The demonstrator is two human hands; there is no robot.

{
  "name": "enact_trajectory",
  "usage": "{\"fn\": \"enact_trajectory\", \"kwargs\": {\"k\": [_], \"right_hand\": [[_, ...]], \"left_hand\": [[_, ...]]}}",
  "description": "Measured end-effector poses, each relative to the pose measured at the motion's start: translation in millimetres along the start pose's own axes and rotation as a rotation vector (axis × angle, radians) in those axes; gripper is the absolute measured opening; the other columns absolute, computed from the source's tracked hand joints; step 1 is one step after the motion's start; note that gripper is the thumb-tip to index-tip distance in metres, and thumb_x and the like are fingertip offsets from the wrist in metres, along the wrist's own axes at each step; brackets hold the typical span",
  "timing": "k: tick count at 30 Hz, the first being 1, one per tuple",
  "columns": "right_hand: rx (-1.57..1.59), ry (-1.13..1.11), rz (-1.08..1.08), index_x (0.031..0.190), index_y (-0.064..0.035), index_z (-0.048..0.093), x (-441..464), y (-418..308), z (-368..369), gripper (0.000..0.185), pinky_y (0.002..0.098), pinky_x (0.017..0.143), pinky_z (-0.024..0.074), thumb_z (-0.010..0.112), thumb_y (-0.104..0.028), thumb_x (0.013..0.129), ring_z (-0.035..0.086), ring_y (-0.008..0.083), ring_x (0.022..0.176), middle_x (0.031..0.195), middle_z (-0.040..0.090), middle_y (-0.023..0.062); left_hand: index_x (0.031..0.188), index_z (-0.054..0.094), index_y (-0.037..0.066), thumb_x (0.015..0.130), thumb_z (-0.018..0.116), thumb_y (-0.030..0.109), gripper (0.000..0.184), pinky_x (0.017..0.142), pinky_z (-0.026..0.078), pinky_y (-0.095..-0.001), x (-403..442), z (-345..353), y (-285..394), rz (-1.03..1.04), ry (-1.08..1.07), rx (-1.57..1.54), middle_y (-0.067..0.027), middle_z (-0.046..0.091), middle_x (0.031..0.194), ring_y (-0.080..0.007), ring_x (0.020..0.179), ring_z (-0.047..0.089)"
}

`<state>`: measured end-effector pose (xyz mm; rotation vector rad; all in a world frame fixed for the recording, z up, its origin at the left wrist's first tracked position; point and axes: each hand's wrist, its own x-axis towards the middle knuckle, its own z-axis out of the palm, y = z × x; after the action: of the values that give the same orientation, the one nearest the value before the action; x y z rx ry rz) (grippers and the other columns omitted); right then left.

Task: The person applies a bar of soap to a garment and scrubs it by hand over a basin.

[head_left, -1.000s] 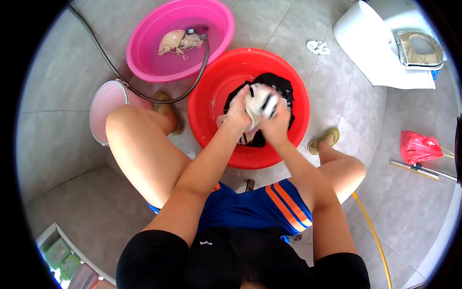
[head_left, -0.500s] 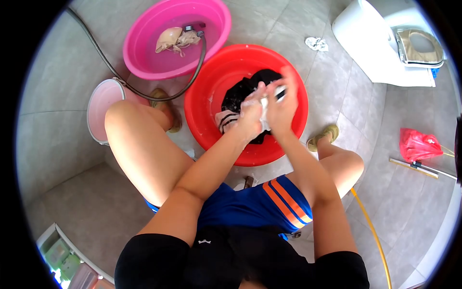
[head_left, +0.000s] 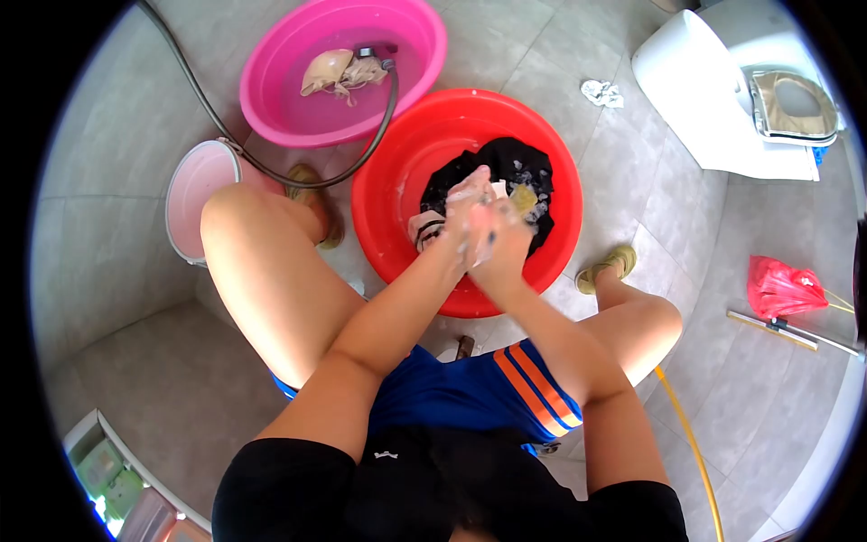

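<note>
Over a red basin [head_left: 384,144], my left hand [head_left: 463,212] and my right hand [head_left: 502,237] are pressed together, smeared by motion. Between them is a soapy white cloth [head_left: 483,251], mostly hidden by the fingers. Beneath my hands lies wet black clothing [head_left: 510,158] with suds on it. A yellowish piece [head_left: 524,199] rests on the black cloth, just beyond my right hand. To the left, a pale pink cloth with dark stripes [head_left: 424,228] lies in the basin.
A pink basin [head_left: 262,81] holds water, beige garments [head_left: 330,72] and a shower head [head_left: 366,54] on a grey hose [head_left: 271,173]. A pink bucket [head_left: 190,203] stands left. At right are a toilet [head_left: 691,99], red bag [head_left: 781,287], squeegee [head_left: 772,330] and yellow hose [head_left: 691,425].
My hands have moved down and closer together, and the white cloth is now mostly covered by them. The yellowish piece and suds on the black clothing have come into sight.
</note>
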<state>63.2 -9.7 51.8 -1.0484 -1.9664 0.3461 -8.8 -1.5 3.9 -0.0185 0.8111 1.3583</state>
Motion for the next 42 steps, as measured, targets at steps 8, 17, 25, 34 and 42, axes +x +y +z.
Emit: {"fn": "enact_trajectory", "kwargs": {"k": [8,17,25,34,42], "right_hand": [[0.122,0.044,0.184,0.070,0.0002,0.052,1.5,-10.5,-6.2,0.031,0.0413,0.056,0.0413,0.049,-0.020,0.093,0.053,0.0348,0.059,0.066,0.052,0.0183],[0.287,-0.046,0.689,0.086,-0.0009,0.060,31.3,72.6,-17.5,0.023,0.0308,0.060,0.0456,0.062,-0.023,0.087,0.060,0.0174,0.064,0.069,0.061,0.0106],[0.745,-0.348,0.545,0.129,-0.0052,0.040,47.8,50.7,-61.5,0.065,0.0269,0.077,0.0495,0.074,-0.005,0.073,0.059,0.0138,0.092,0.097,0.062,0.0105],[0.617,-0.605,0.807,0.099,-0.0020,0.061,7.9,104.0,-18.2,0.026,0.0265,0.077,0.0469,0.072,-0.009,0.076,0.060,0.0114,0.085,0.091,0.064,0.0028],[0.752,-0.150,0.289,0.094,0.0072,0.057,21.9,22.8,-24.1,0.027,0.0371,0.099,0.0378,0.050,0.001,0.069,0.048,0.0283,0.121,0.127,0.051,0.0185]], "left_hand": [[0.077,0.052,0.014,0.091,0.053,0.024,0.018,0.055,0.045,-0.0269,-8.7,-2.0,1.7,-0.076,-0.224,-0.200,-0.0010,0.052,0.069,-0.0119,0.059,0.052],[0.091,0.061,0.006,0.083,0.066,0.039,0.035,0.060,0.046,-0.0304,-5.4,23.5,16.1,0.191,-0.119,0.794,-0.0051,0.061,0.079,-0.0152,0.063,0.059],[0.090,0.062,0.001,0.080,0.071,0.026,0.029,0.067,0.046,-0.0271,-11.3,7.8,75.2,0.284,-0.493,1.073,-0.0074,0.064,0.085,-0.0114,0.078,0.059],[0.096,0.056,0.002,0.084,0.062,0.012,0.017,0.078,0.054,-0.0400,-20.4,12.0,68.1,0.216,-0.364,-0.125,-0.0116,0.063,0.091,-0.0246,0.083,0.064],[0.094,0.059,0.003,0.088,0.056,0.017,0.016,0.079,0.053,-0.0391,9.7,-3.7,49.1,-0.010,-0.089,-0.357,-0.0133,0.064,0.095,-0.0258,0.085,0.063]]}}
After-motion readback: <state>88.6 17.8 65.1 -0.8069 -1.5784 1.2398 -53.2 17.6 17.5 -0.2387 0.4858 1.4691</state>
